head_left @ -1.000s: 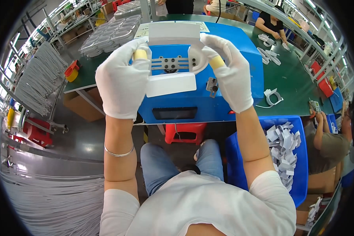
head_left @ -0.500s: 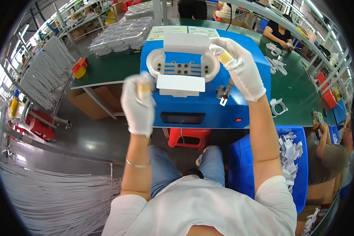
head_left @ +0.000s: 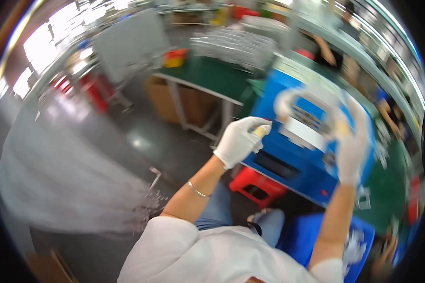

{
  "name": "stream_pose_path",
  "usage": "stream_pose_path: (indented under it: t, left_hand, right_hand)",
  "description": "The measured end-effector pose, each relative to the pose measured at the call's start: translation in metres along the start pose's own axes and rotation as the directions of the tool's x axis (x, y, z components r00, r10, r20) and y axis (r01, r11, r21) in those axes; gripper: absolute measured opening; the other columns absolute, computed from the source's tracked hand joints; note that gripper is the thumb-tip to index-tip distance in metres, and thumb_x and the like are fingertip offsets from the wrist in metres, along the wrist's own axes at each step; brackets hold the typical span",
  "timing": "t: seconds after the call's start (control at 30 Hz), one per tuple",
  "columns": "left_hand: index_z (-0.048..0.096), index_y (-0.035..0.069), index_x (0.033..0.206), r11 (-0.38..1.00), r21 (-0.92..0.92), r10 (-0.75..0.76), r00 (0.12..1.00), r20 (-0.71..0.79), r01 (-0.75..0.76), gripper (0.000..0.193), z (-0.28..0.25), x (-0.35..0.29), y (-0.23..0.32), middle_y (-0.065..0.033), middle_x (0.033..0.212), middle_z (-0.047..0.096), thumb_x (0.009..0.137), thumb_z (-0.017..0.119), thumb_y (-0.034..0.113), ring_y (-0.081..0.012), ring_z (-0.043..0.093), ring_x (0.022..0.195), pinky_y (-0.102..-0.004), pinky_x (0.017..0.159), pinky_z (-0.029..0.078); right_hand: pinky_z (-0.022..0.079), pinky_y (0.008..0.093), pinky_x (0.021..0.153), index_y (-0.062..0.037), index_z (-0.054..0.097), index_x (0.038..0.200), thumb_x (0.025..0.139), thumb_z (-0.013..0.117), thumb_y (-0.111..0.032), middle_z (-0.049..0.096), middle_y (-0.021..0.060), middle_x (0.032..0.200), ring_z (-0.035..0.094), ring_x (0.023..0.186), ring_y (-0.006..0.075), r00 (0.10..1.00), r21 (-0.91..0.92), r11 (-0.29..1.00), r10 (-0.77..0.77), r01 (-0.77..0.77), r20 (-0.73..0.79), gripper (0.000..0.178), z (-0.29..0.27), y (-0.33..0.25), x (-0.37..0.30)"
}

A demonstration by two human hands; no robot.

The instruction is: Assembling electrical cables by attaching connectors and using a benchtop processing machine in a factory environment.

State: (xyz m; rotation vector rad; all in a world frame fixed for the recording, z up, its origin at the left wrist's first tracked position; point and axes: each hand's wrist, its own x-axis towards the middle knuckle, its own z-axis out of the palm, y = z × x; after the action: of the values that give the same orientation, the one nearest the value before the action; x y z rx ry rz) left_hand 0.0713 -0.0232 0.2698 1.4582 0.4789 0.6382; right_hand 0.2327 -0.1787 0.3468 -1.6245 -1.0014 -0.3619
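- A blue machine [head_left: 288, 162] is set along the front edge of the green desk [head_left: 387, 193], seemingly so its top can be reached by both hands.
- On that top, a white curved piece [head_left: 283, 105] is seated at the left end of some metal bars [head_left: 310, 118], apparently steadied by them; a white front panel [head_left: 304, 133] and a white back panel [head_left: 322, 97] are set on either side.
- The gloved left hand [head_left: 237, 141] is held by the machine's left edge, near its front corner; its fingers are curled inward, but whether anything is pinched cannot be told.
- The gloved right hand [head_left: 353, 150] is blurred over the machine's right side; whether its fingers are apart or together cannot be told.
- White scraps [head_left: 356, 246] are kept in a blue bin [head_left: 295, 236] below the desk's front edge, probably for easy reach.
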Motion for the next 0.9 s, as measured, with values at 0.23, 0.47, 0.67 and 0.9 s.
stream_pose_path:
  t: [0.23,0.47,0.67,0.9]
  left_hand:
    - [0.044,-0.002,0.129,0.591,0.791,0.803,-0.214,-0.557,0.156,0.062,-0.212,-0.075,0.021,-0.0178,0.114,0.052,0.075,0.072,0.009,-0.0269,0.053,0.101,-0.038,0.09,0.043]
    - [0.06,0.001,0.112,0.65,0.56,0.748,-0.303,-0.591,0.514,0.04,-0.264,-0.146,0.096,-0.0162,0.103,0.06,0.077,0.07,0.019,-0.0289,0.056,0.1,-0.0384,0.082,0.045]
    - [0.063,-0.001,0.088,0.517,0.466,0.811,-0.236,-0.536,0.718,0.025,-0.292,-0.159,0.103,-0.0143,0.086,0.063,0.081,0.065,0.023,-0.0292,0.059,0.081,-0.0406,0.075,0.047]
    - [0.059,0.002,0.095,0.77,0.635,0.634,-0.033,-0.772,-0.069,0.025,-0.282,-0.18,0.103,-0.0076,0.074,0.059,0.093,0.052,0.026,-0.0169,0.058,0.06,-0.0278,0.046,0.043]
  right_hand:
    - [0.04,0.0303,0.099,0.0089,0.053,0.118,0.095,0.044,-0.002,0.058,0.0143,0.116,0.055,0.107,0.0203,0.993,-0.016,0.999,0.033,-0.035,-0.113,0.027,-0.041,0.007,-0.092]
    - [0.043,0.0289,0.093,0.0033,0.059,0.111,0.089,0.043,0.002,0.06,0.0115,0.105,0.057,0.098,0.0187,1.0,0.053,0.999,0.01,-0.01,0.008,0.027,-0.03,0.006,-0.111]
    - [0.045,0.0277,0.083,0.0017,0.061,0.107,0.08,0.047,-0.005,0.06,0.0112,0.101,0.057,0.091,0.0181,0.996,0.124,0.992,0.0,-0.012,0.093,0.031,-0.031,0.015,-0.119]
    - [0.045,0.0261,0.078,0.0017,0.062,0.105,0.07,0.046,-0.008,0.06,0.0121,0.099,0.057,0.085,0.0186,0.982,0.299,0.953,-0.001,-0.056,0.187,0.04,-0.018,0.007,-0.125]
